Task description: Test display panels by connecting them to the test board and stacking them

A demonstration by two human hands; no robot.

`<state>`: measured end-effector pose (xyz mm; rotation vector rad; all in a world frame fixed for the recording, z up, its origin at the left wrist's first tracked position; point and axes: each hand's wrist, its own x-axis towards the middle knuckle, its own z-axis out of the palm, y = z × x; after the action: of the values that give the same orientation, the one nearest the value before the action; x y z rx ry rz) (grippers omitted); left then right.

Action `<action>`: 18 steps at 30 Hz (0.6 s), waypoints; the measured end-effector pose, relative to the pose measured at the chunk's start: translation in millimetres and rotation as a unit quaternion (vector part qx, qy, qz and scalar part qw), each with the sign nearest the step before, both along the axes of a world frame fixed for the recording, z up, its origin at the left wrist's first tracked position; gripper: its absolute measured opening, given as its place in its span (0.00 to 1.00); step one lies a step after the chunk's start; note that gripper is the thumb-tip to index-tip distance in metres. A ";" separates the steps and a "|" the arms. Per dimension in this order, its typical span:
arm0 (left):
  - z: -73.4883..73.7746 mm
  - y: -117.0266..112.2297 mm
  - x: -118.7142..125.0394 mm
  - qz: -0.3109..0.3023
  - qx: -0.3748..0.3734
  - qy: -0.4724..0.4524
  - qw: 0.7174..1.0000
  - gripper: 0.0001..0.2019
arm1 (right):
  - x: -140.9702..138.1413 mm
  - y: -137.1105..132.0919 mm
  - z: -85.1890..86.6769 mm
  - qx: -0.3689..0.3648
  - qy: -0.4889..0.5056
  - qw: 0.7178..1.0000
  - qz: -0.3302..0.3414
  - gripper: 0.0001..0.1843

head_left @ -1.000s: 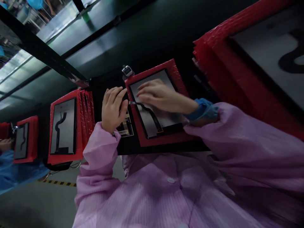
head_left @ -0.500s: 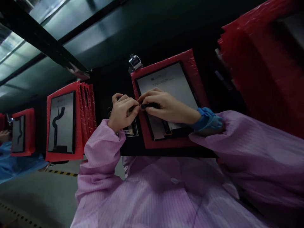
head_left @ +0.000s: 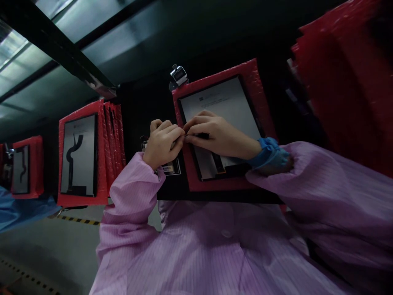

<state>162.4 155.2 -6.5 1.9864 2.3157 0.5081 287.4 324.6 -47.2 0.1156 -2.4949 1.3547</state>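
A display panel [head_left: 242, 123] with a pale back and dark edges lies on a red bubble-wrap bag [head_left: 260, 92]. A black flex cable [head_left: 218, 163] rises from its lower edge and passes under my right hand [head_left: 215, 133]. That hand is closed, thumb and fingers pinching the cable's free end above the panel. My left hand [head_left: 164, 141] is closed as well, its fingertips meeting the right ones at the cable end. Whatever it pinches is hidden. Beneath my left wrist lies a dark item with a label [head_left: 168, 168], partly covered.
A chrome hand counter [head_left: 178, 76] stands behind the bag. To the left is a stack of red bags [head_left: 112, 143] topped by another panel [head_left: 80, 155] with its cable. Red bags [head_left: 337, 73] pile up at right. At far left shows a co-worker's blue sleeve [head_left: 18, 209].
Both hands have drawn closer at the fingertips, and the cable's tip, visible before, is now covered. The view has shifted slightly. A co-worker's hand at far left has gone from sight.
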 end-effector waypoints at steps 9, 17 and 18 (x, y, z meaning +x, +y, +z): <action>2.1 -4.4 3.7 0.236 0.235 -0.051 0.942 0.28 | 8.2 43.9 20.2 -0.267 -0.093 0.955 -0.084 0.22; -21.5 -18.3 98.0 0.009 0.030 0.053 0.998 0.40 | -13.5 92.3 -16.0 0.050 -0.075 0.923 -0.374 0.15; -26.9 -20.3 103.5 -0.001 0.011 0.065 0.998 0.39 | -18.2 95.1 -18.4 0.056 -0.083 0.918 -0.383 0.14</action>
<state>266.0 134.9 -33.5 2.0919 2.3901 0.4194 269.3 419.8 -65.6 -0.8917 -2.3270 0.9014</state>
